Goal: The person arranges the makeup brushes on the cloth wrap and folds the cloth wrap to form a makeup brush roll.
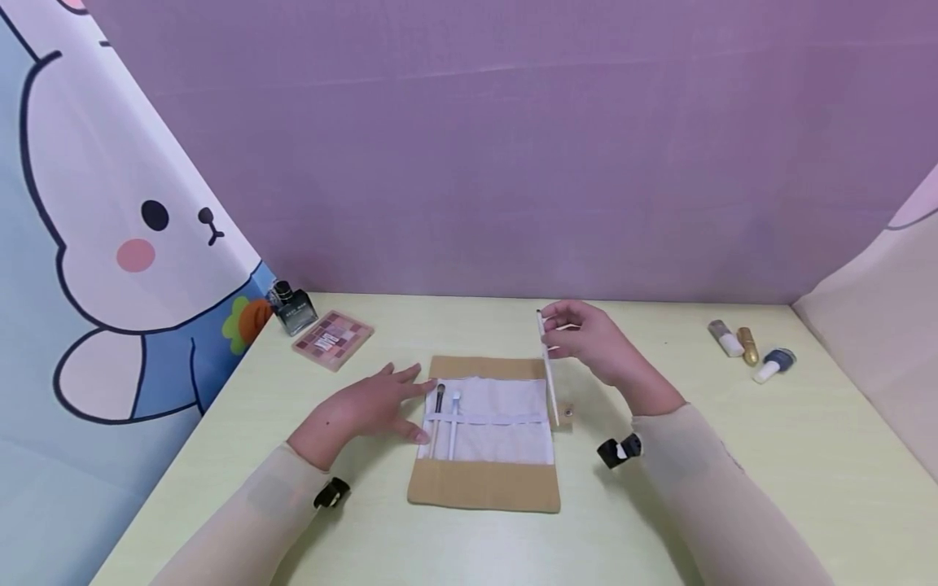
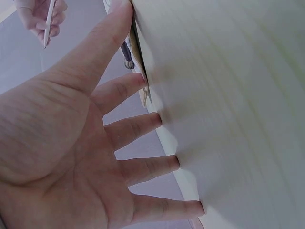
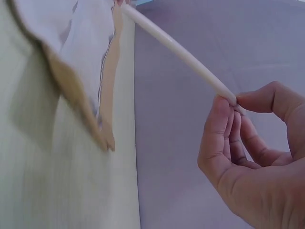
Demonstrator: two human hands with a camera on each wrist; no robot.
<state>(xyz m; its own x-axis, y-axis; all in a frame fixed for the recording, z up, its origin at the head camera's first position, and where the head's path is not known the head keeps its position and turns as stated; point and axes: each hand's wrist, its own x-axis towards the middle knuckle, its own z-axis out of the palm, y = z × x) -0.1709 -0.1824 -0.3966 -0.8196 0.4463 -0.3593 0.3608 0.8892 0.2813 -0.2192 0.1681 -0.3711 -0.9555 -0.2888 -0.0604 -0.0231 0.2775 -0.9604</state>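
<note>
A tan brush roll [image 1: 484,487] with a white lining lies unfolded on the table. Two makeup brushes, one dark-tipped [image 1: 439,399] and one pale [image 1: 453,431], sit under its elastic band on the left side. My left hand [image 1: 370,411] is spread flat at the roll's left edge, thumb and index finger on its border; in the left wrist view its fingertips [image 2: 169,162] meet the table. Above the roll's right edge, my right hand [image 1: 586,338] pinches a slim white makeup brush [image 3: 181,55] between thumb and fingers. The brush leans nearly upright, its dark tip uppermost.
At the back left stand a dark perfume bottle [image 1: 295,309] and an eyeshadow palette [image 1: 333,339]. Toward the right lie a small clear-and-white bottle [image 1: 725,338], a gold lipstick tube [image 1: 748,346] and a dark blue nail polish bottle [image 1: 778,360]. A purple cloth [image 1: 513,163] hangs behind the table.
</note>
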